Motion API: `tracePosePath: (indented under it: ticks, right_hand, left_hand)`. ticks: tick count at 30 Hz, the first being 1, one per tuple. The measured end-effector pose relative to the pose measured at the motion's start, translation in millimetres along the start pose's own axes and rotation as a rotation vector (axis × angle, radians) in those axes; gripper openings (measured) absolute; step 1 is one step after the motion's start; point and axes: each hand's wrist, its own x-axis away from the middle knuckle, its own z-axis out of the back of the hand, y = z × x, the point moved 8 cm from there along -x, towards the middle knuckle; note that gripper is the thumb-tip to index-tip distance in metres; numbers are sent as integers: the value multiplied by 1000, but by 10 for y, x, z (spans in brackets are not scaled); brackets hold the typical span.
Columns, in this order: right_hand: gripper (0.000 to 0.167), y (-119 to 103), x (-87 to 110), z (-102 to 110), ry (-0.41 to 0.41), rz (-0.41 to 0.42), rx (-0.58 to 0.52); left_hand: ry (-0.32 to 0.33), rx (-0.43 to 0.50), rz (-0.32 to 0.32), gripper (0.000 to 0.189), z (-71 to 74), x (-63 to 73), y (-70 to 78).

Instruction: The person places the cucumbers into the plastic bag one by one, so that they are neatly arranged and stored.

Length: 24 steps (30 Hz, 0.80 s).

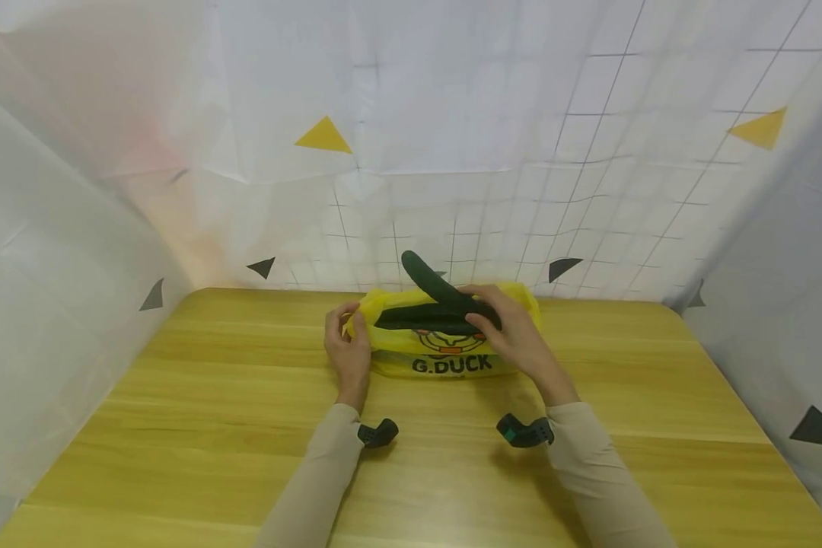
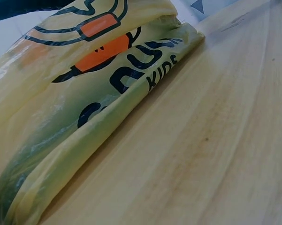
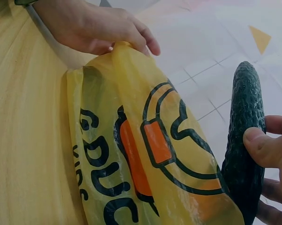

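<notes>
A yellow plastic bag (image 1: 390,365) printed with a duck and "G.DUCK" lies on the table. My left hand (image 1: 348,350) pinches the bag's left end; in the right wrist view its fingertips grip the gathered plastic. My right hand (image 1: 517,335) holds a dark green, bumpy cucumber (image 3: 244,117) between thumb and fingers. In the head view this cucumber slants up and left over the bag. Below it, a second long dark green cucumber (image 1: 411,317) lies along the bag's upper side, its right end by my right fingers. The left wrist view shows the bag's folded, lettered front (image 2: 103,79), without my hand.
The wooden table (image 1: 212,426) runs back to a white wall sheet (image 1: 452,114) with grid lines and triangles, just behind the bag. More white sheeting hangs at both sides. A black device (image 1: 378,434) is worn on the left wrist, another (image 1: 526,431) on the right.
</notes>
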Motion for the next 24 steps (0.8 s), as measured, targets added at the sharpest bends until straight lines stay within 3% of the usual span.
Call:
tracePosePath:
  ticks: [12, 24]
  right_hand:
    - [40, 17, -18, -75, -42, 61, 25]
    - [41, 57, 0, -167, -115, 24, 45]
  left_hand:
    - [21, -5, 24, 16, 22, 1, 3]
    - [40, 22, -39, 15, 30, 6, 45]
